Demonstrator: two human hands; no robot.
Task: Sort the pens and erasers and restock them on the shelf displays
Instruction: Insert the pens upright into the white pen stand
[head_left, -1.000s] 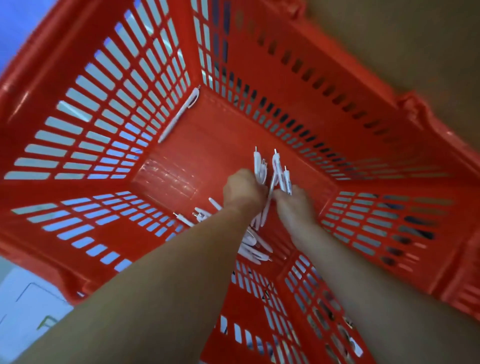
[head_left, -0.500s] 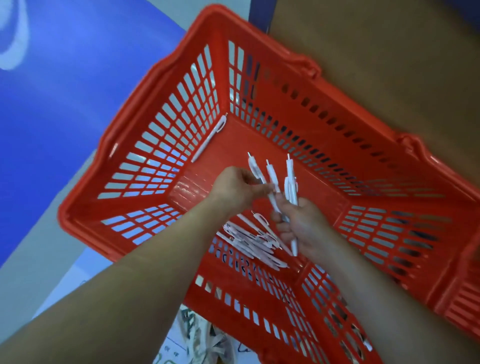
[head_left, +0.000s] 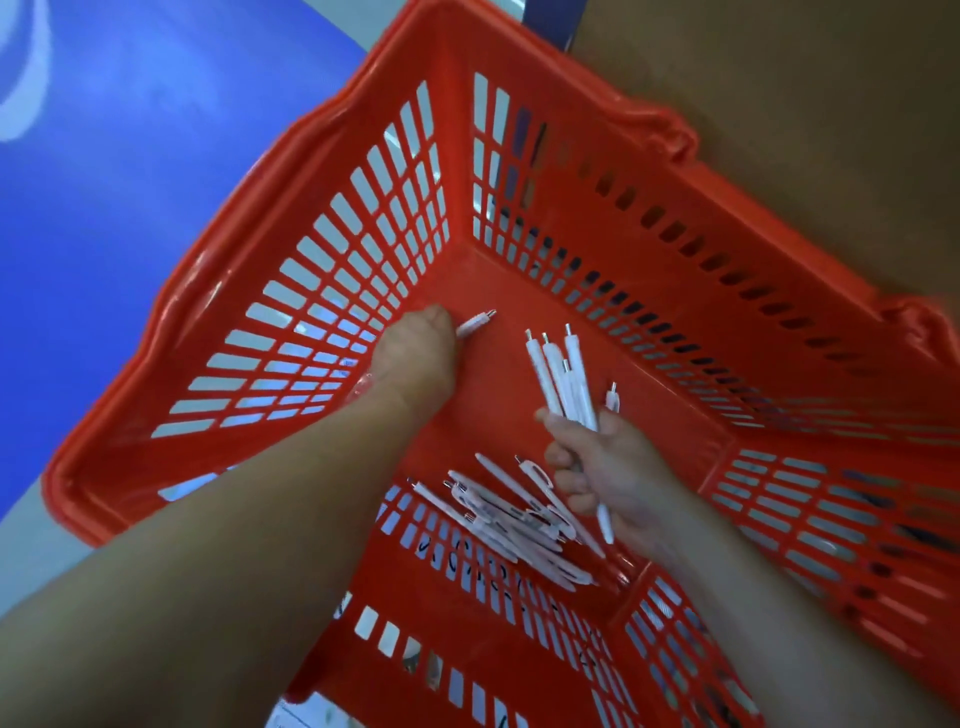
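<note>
Both my hands are down inside a red slotted basket (head_left: 311, 171). My left hand (head_left: 415, 358) is at the far left side of the basket floor, curled round a single white pen (head_left: 475, 323) whose tip sticks out to the right. My right hand (head_left: 597, 467) grips a bunch of white pens (head_left: 566, 379), tips fanned upward. A loose heap of several white pens (head_left: 509, 514) lies on the basket floor near the front wall, just left of my right hand. No erasers show.
The basket's tall slotted walls surround both hands on all sides. A blue floor area (head_left: 104, 208) lies to the left outside the basket, and a brown surface (head_left: 805, 130) sits behind it at the upper right.
My left hand left the bunch and moved to the far left of the basket floor, where it took hold of the lone pen. My right hand kept its bunch. The camera pulled back.
</note>
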